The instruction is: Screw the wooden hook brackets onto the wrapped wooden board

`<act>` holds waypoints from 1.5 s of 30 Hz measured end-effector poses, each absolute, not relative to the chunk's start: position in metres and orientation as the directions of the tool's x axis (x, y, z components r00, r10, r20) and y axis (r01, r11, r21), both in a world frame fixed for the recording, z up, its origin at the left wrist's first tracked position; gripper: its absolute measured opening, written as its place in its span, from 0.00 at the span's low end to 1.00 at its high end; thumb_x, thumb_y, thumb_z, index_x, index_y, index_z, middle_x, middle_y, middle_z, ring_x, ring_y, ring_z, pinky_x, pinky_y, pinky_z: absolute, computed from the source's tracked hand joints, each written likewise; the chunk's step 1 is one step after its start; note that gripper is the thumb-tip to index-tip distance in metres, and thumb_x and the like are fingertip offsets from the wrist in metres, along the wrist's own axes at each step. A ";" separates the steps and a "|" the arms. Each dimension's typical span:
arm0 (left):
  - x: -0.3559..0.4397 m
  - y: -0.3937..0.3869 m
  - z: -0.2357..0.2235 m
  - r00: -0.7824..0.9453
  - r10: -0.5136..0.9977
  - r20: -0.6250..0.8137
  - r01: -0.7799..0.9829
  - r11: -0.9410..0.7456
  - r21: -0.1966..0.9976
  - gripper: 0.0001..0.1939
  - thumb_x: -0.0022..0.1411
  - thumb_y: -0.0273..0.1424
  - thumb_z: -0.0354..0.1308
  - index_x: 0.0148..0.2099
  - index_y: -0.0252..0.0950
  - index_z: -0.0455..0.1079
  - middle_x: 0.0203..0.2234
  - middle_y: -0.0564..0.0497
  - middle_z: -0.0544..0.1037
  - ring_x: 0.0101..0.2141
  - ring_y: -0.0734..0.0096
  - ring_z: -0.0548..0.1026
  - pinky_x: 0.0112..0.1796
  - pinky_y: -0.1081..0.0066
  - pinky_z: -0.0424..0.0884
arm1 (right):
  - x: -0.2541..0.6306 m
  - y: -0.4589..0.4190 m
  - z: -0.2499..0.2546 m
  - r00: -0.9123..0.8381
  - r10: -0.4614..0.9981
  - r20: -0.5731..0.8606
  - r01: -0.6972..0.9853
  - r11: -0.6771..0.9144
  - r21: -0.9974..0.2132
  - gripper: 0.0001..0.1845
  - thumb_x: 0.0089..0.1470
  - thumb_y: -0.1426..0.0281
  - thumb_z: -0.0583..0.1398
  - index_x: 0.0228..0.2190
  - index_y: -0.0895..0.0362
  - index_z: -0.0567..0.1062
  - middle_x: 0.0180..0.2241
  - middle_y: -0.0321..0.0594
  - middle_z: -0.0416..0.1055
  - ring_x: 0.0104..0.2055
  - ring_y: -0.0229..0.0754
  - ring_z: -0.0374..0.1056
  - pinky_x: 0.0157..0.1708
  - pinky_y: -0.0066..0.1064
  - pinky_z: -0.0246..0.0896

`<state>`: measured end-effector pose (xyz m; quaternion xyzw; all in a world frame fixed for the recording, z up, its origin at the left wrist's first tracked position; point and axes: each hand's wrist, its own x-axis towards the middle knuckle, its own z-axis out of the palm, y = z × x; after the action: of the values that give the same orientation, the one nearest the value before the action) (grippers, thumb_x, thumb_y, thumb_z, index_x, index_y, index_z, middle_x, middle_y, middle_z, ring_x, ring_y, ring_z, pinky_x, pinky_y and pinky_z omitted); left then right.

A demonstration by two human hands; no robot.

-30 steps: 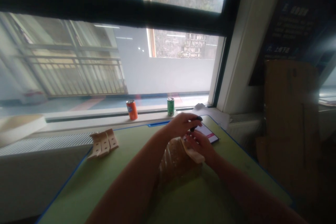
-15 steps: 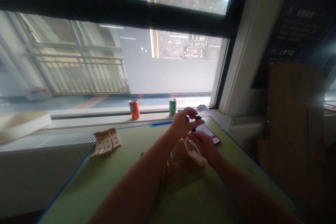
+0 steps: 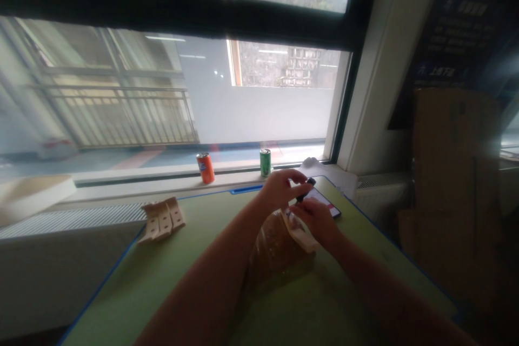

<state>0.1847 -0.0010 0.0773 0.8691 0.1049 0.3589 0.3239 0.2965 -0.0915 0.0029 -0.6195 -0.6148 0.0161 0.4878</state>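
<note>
As both forearms [image 3: 219, 248] slant inward, the hands [image 3: 278, 190] bend close together.

On the dark wall poster [image 3: 454, 38], pale Chinese characters are mostly blurred; 上 can be read in the lower heading. Labels on the orange can [image 3: 206, 168] and green can [image 3: 265, 163] are illegible.

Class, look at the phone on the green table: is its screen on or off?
On: partly hidden by the right hand, the phone looks pale and bright, with a red band. Any text is too small to read.
</note>
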 end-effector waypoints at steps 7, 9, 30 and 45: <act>0.189 -0.007 0.077 0.696 0.352 0.625 -0.057 -0.842 0.537 0.11 0.52 0.36 0.59 0.37 0.34 0.70 0.30 0.51 0.74 0.29 0.75 0.70 0.30 0.73 0.67 | 0.299 -0.091 0.001 0.253 0.791 0.557 0.745 0.208 -0.634 0.11 0.49 0.61 0.59 0.22 0.55 0.74 0.23 0.37 0.70 0.28 0.39 0.64 0.28 0.30 0.55; 0.188 -0.006 0.079 0.744 0.337 0.577 -0.057 -0.828 0.558 0.10 0.56 0.35 0.56 0.38 0.34 0.70 0.30 0.50 0.75 0.28 0.75 0.71 0.30 0.73 0.67 | 0.299 -0.090 0.001 0.260 0.788 0.558 0.748 0.201 -0.632 0.12 0.49 0.61 0.58 0.22 0.55 0.74 0.23 0.37 0.70 0.28 0.39 0.64 0.27 0.30 0.55; 0.184 0.003 0.085 0.803 0.392 0.449 -0.103 -0.651 0.752 0.15 0.55 0.39 0.56 0.42 0.35 0.71 0.30 0.49 0.77 0.30 0.72 0.74 0.34 0.70 0.70 | 0.291 -0.087 0.009 0.235 0.798 0.555 0.768 0.197 -0.609 0.13 0.50 0.62 0.58 0.20 0.54 0.76 0.20 0.35 0.69 0.27 0.36 0.63 0.28 0.27 0.55; 0.188 0.006 0.071 0.635 0.501 0.587 -0.021 -0.749 0.662 0.14 0.47 0.38 0.63 0.34 0.35 0.71 0.29 0.51 0.76 0.29 0.73 0.71 0.32 0.71 0.69 | 0.292 -0.087 0.005 0.269 0.805 0.529 0.724 0.193 -0.662 0.11 0.49 0.62 0.59 0.24 0.55 0.77 0.23 0.37 0.71 0.28 0.37 0.65 0.28 0.28 0.56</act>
<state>0.1883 0.0060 0.0715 0.8441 0.1423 0.4027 0.3243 0.2924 -0.0868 0.0046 -0.6340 -0.6030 0.0419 0.4824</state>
